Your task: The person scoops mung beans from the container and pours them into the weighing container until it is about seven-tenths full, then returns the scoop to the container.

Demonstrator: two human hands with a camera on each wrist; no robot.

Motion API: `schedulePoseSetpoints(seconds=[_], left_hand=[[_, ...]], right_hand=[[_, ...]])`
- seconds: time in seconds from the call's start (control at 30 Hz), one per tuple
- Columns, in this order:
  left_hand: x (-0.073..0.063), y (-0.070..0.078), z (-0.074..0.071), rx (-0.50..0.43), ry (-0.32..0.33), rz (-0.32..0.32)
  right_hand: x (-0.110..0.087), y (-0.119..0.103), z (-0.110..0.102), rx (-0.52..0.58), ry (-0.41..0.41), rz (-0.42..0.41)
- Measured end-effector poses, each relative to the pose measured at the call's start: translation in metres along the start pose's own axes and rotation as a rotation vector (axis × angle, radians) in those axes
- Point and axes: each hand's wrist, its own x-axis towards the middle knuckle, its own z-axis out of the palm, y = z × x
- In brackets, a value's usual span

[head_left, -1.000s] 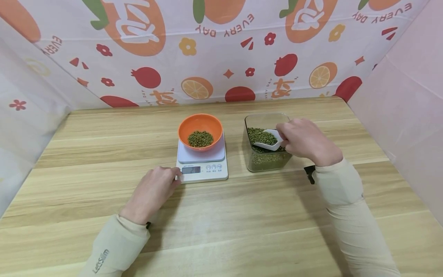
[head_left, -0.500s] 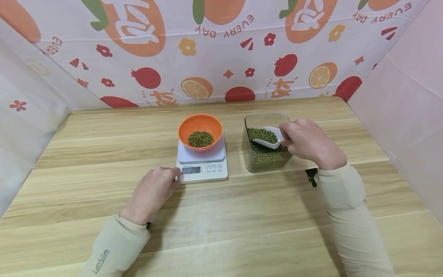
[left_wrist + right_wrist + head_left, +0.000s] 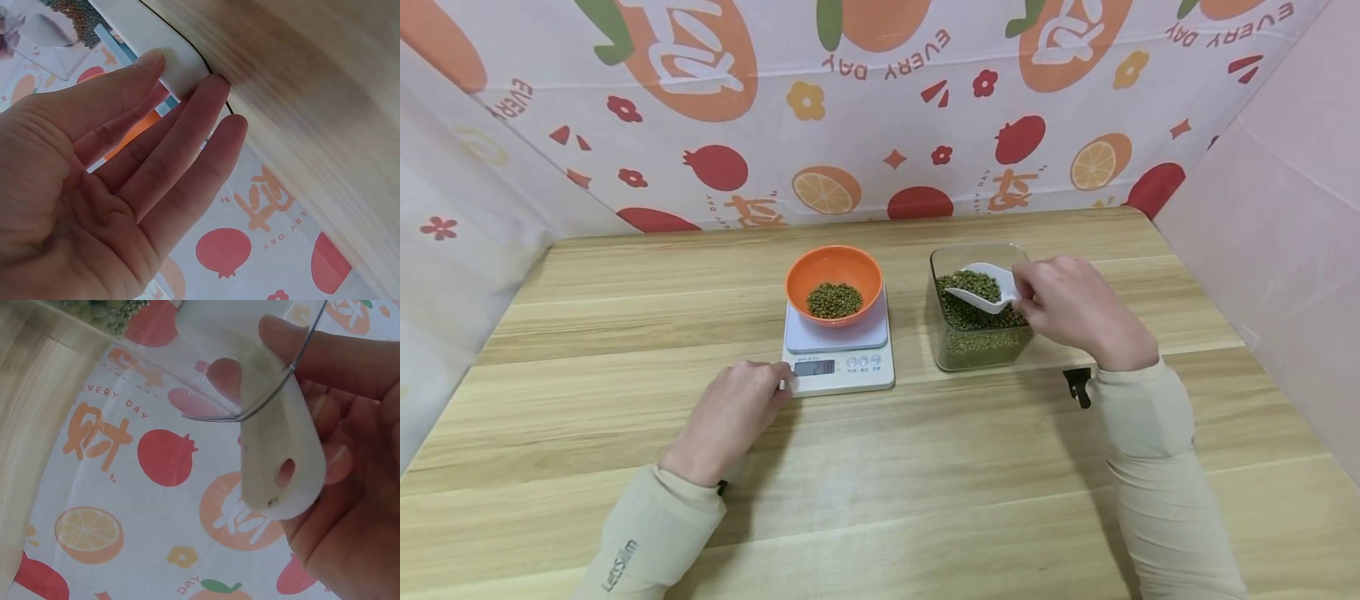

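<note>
My right hand (image 3: 1078, 308) grips the handle of a white scoop (image 3: 284, 444), whose bowl is tilted inside a clear square container (image 3: 985, 357). Green mung beans (image 3: 992, 340) partly fill the container, and some lie in the scoop's bowl. At the near left corner of a white kitchen scale (image 3: 880, 382), my left hand (image 3: 730, 417) holds the edge between thumb and fingers. Its thumb (image 3: 140, 69) and fingertips show against the scale's corner in the left wrist view. An orange bowl (image 3: 801, 271) with a small heap of mung beans (image 3: 835, 302) stands on the scale's platform.
The wooden table (image 3: 880, 492) runs back to a fruit-printed cloth (image 3: 850, 125), with pale cloth at both sides. The scale's lit display (image 3: 815, 368) and several buttons face me. The container stands a little right of the scale.
The scoop has risen and tipped back in the container as my right hand moved slightly right. My left hand, the scale and the orange bowl have stayed in place.
</note>
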Motion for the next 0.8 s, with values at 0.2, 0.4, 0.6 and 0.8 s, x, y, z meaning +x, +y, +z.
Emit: schedulePoseSetpoints(seconds=[0.2,0.4,0.6,0.8], left_hand=[[-0.0001,-0.0005,0.0004,-0.002,-0.001,0.002],[0.0003,-0.0014,0.0007,0.005,0.012,0.021],[0.0004,-0.0014,0.0005,0.002,0.004,0.015],[0.0004,-0.0019,0.0007,0.0,0.001,0.012]], right_hand=[[-0.0009,0.0005,-0.0001,0.037,0.032,0.02],[-0.0024,0.0023,0.0001,0.08,0.072,0.064],[-0.0048,0.0062,0.0024,0.093,0.163,0.056],[-0.0053,0.0096,0.0029,0.086,0.232,0.035]])
